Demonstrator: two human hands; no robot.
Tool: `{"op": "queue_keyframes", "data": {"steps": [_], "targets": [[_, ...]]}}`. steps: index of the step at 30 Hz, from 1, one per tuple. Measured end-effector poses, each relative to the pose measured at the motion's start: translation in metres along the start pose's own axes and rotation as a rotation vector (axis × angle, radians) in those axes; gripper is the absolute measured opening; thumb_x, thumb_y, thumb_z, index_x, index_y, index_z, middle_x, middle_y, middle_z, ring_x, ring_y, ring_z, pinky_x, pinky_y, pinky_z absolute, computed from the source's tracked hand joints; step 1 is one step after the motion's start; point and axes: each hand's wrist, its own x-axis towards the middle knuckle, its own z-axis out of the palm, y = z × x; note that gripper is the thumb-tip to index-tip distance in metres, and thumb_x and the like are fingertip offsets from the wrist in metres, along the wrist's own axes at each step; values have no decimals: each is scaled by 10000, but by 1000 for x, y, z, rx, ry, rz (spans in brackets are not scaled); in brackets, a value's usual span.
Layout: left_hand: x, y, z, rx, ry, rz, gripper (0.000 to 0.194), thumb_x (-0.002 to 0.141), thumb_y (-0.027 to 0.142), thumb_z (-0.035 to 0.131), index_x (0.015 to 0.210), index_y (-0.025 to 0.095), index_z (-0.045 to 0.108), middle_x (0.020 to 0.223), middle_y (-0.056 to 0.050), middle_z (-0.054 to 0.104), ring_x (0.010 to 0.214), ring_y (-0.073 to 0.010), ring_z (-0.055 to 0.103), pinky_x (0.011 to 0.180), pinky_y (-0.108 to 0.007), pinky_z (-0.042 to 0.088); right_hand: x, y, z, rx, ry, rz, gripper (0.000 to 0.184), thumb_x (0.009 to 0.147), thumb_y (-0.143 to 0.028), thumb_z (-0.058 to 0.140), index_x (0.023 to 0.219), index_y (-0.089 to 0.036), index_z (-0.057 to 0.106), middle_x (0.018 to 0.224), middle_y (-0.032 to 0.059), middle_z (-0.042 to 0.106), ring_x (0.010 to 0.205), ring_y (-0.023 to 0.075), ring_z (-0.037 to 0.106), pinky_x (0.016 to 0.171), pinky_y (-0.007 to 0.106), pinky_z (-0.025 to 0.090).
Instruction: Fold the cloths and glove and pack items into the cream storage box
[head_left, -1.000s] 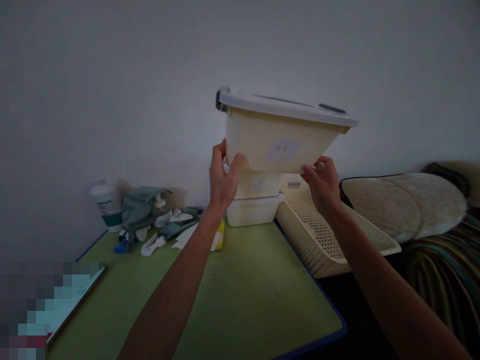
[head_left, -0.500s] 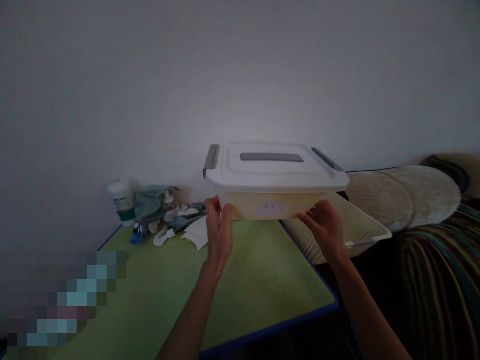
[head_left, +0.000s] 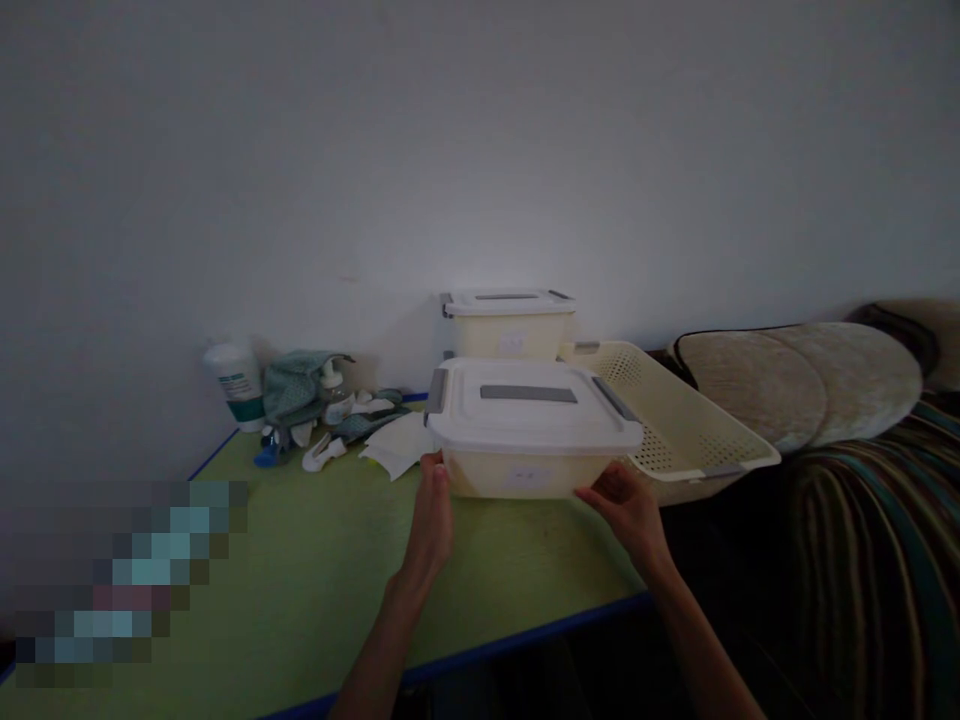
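Between my hands is a cream storage box (head_left: 536, 430) with a white lid, grey side latches and a grey lid handle. My left hand (head_left: 433, 515) grips its lower left corner, and my right hand (head_left: 624, 508) holds the lower right corner with the fingers tucked partly under it. The box is low over the green table (head_left: 525, 570); whether its base touches the tabletop I cannot tell. Behind it stands a similar lidded box (head_left: 510, 325) against the wall, its lower part hidden by the front one.
A perforated cream basket (head_left: 701, 440) lies to the right, overlapping the table edge. At the back left are a white bottle (head_left: 235, 385), a grey-green cloth (head_left: 300, 385), a small pump bottle (head_left: 334, 390) and white paper (head_left: 397, 442). A beige cushion (head_left: 802, 385) sits far right.
Both hands have brought the storage box lower and nearer to me. The similar box behind it and more of the basket have come into sight.
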Motion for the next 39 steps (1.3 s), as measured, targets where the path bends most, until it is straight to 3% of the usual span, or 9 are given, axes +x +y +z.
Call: {"op": "queue_keyframes", "data": {"steps": [3, 8, 15, 20, 24, 28, 33, 35, 39], "targets": [[-3, -3, -2, 39, -21, -28, 596, 770, 764, 257, 885, 206, 433, 968, -104, 616, 921, -250, 573, 816, -380, 422, -2, 9, 1, -11, 3, 41, 341, 469, -306, 842, 705, -209, 615, 791, 34, 730, 787, 249, 696, 828, 449, 554], [-8, -5, -4, 156, 1, -114, 659, 735, 801, 220, 898, 198, 428, 868, -92, 620, 833, -254, 590, 755, -392, 434, -6, 16, 3, -53, -2, 106, 289, 508, -255, 816, 714, -199, 622, 825, 41, 725, 839, 239, 687, 866, 435, 533], [-12, -7, -5, 215, -12, -123, 636, 760, 781, 205, 885, 199, 429, 846, -94, 620, 868, -266, 595, 796, -411, 434, -10, 22, 0, -102, -8, 163, 285, 515, -221, 799, 740, -191, 626, 838, 49, 720, 850, 253, 683, 863, 461, 531], [-14, -12, -5, 205, -81, -138, 545, 814, 685, 314, 925, 189, 510, 854, -95, 632, 1044, -279, 555, 903, -397, 395, -9, 30, -4, -99, 45, 144, 384, 519, -247, 795, 857, -201, 619, 955, 68, 711, 957, 270, 655, 935, 484, 481], [-13, -19, -5, 147, -125, -170, 503, 795, 650, 409, 921, 191, 569, 917, -109, 655, 1068, -273, 552, 920, -383, 394, -6, 37, -6, -90, 81, 136, 430, 499, -252, 795, 884, -204, 609, 990, 78, 702, 978, 281, 646, 958, 510, 449], [-5, -23, -6, 25, -66, -232, 529, 766, 675, 419, 871, 189, 599, 951, -115, 659, 1049, -264, 557, 922, -376, 388, -7, 38, -9, -88, 74, 139, 410, 520, -255, 781, 900, -204, 634, 998, 80, 702, 976, 284, 646, 952, 516, 447], [17, -10, -11, -239, 169, -427, 490, 736, 637, 426, 777, 171, 573, 823, -88, 647, 773, -212, 611, 710, -335, 456, -14, 24, -4, -32, 92, 94, 380, 594, -288, 738, 962, -229, 665, 1094, 62, 679, 1064, 286, 605, 979, 516, 417], [29, 2, -14, -308, 251, -389, 348, 696, 502, 537, 815, 175, 562, 834, -54, 637, 730, -166, 599, 659, -280, 450, -13, 12, 0, 45, 174, 10, 404, 622, -288, 723, 1018, -253, 650, 1149, 39, 656, 1120, 264, 571, 1018, 496, 380], [57, 22, -10, -331, 244, -331, 277, 623, 328, 616, 855, 188, 562, 819, -5, 618, 677, -109, 571, 571, -199, 405, 13, -22, 3, 191, 296, -55, 459, 625, -252, 706, 1069, -295, 603, 1194, 12, 625, 1133, 214, 560, 993, 421, 417]]}}
